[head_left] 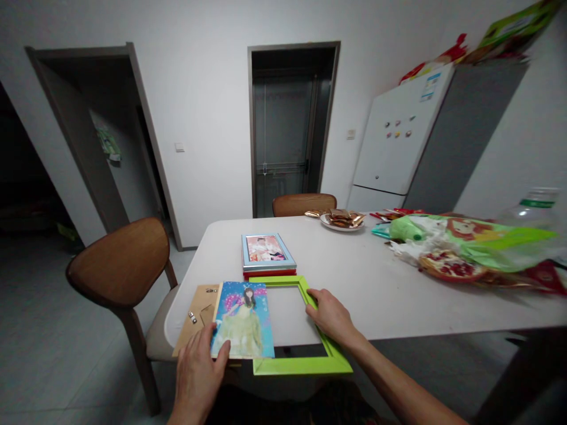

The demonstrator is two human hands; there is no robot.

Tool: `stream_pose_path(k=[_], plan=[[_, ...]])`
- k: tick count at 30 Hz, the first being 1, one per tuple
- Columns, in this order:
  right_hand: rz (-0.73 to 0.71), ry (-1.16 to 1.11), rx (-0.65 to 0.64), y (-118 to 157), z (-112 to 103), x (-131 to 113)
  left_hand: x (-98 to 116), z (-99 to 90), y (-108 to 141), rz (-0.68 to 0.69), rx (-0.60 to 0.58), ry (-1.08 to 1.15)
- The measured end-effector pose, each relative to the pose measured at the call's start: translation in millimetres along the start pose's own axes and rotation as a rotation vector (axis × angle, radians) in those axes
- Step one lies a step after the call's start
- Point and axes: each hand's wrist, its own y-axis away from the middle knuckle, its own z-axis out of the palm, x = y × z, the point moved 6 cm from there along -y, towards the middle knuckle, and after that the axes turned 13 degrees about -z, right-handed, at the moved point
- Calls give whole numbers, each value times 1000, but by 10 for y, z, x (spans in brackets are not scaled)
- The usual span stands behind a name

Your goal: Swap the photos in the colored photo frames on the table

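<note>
My right hand [330, 316] grips the right side of a lime-green picture frame [301, 366], whose near edge juts past the table's front edge. On the left, my left hand [199, 363] has its thumb and fingers closed on the lower left of a picture [243, 321] of a figure in a pale dress on blue. That picture overlaps the frame's left side. Under it and to the left lies a brown backing board [197, 310] with metal clips. Beyond the green frame, a light-blue picture frame [269, 252] rests on a red one [270, 273].
On the white table [336, 271] stands a plate [328, 223] of wrapped snacks. Farther right lie a cut pomegranate [452, 265], a green plastic bag [500, 242] and a clear bottle [535, 206]. Wooden chairs stand at the left [121, 265] and far side [304, 204].
</note>
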Motion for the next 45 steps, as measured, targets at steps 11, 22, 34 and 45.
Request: stream_pose_path(k=[11, 22, 34, 45], plan=[[-27, 44, 11, 8, -11, -18, 78, 101, 101, 215, 0, -53], [-350, -240, 1, 126, 45, -731, 430, 350, 146, 416, -117, -73], [-40, -1216, -106, 101, 106, -1081, 408, -283, -194, -290, 8, 1043], [211, -1080, 128, 23, -218, -351, 549, 324, 10, -218, -341, 1106]])
